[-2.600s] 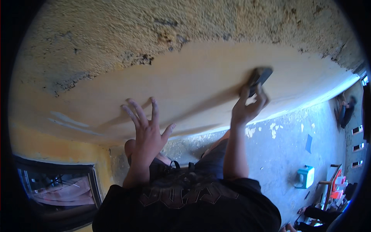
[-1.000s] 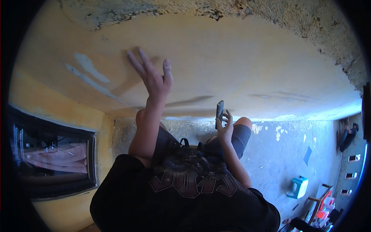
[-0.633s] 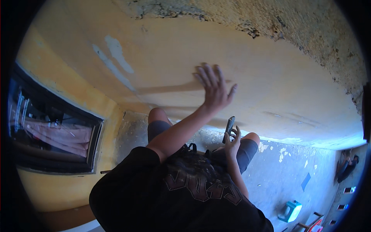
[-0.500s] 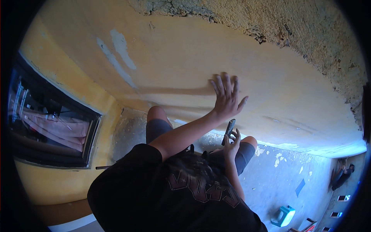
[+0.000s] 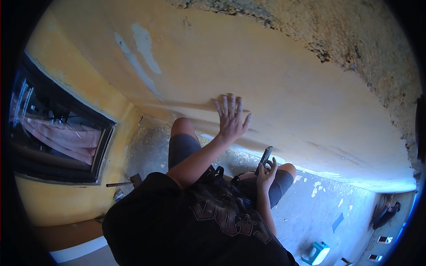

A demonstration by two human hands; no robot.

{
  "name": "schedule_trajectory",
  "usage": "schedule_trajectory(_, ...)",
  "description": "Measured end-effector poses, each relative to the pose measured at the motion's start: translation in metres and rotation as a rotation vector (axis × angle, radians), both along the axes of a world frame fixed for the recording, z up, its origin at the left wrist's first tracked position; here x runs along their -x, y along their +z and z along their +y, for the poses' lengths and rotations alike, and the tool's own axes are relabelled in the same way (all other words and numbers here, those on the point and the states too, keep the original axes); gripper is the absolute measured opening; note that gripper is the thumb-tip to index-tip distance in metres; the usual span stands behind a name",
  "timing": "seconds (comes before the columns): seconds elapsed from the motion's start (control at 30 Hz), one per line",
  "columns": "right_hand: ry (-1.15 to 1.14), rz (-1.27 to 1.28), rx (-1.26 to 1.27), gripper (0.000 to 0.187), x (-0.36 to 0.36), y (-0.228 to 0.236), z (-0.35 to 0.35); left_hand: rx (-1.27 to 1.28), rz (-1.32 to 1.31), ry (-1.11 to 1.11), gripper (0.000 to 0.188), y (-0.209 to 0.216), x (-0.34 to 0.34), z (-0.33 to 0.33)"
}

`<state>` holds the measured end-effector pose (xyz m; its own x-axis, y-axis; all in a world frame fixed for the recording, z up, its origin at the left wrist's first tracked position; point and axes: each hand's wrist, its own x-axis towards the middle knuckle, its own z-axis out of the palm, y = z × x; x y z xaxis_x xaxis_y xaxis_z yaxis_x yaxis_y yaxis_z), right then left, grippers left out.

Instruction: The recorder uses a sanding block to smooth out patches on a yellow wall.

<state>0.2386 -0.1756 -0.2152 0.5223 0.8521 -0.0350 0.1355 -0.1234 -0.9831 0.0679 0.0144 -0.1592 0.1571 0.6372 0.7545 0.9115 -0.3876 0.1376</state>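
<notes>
My left hand (image 5: 231, 123) is stretched toward the yellow wall (image 5: 199, 62), fingers spread and nothing in it. Its palm faces the surface and its fingertips look whitish, as if dusty. The fingers seem to lie on the wall, though contact is hard to confirm. Lower and to the right, my right hand (image 5: 266, 176) grips a dark, flat, oblong block (image 5: 265, 159) between thumb and fingers. The block is tilted upward, apart from the wall as far as I can see; its exact kind is unclear.
Rough, broken plaster (image 5: 355, 48) borders the wall at upper right. A dark-framed window (image 5: 57, 128) is on the left, with a tool (image 5: 134, 181) near its lower corner. On the grey floor (image 5: 306, 199) are a blue sheet (image 5: 338, 222) and a teal-and-white container (image 5: 317, 253). A person (image 5: 386, 212) is at far right.
My left hand has slid left and slightly down along the wall. My right hand keeps the block and has shifted slightly. The view has turned a little.
</notes>
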Motion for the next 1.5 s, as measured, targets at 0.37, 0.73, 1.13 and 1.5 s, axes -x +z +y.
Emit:
schedule_trajectory(0.37, 0.198, -0.209, 0.087, 0.065, 0.034, 0.0, 0.034, -0.004, -0.409, 0.079, 0.084, 0.035, 0.091, 0.038)
schedule_trajectory(0.73, 0.301, -0.226, 0.123, 0.066, 0.052, 0.003, 0.046, -0.141, -0.501, -0.003, 0.091, 0.122, 0.096, 0.053)
schedule_trajectory(1.13, 0.26, -0.26, 0.104, 0.066, 0.049, -0.001, 0.051, -0.22, -0.461, -0.061, 0.092, 0.189, 0.044, 0.045)
schedule_trajectory(1.5, 0.236, -0.116, 0.079, 0.066, 0.045, -0.019, 0.058, -0.21, -0.21, -0.234, 0.096, 0.189, -0.067, 0.012)
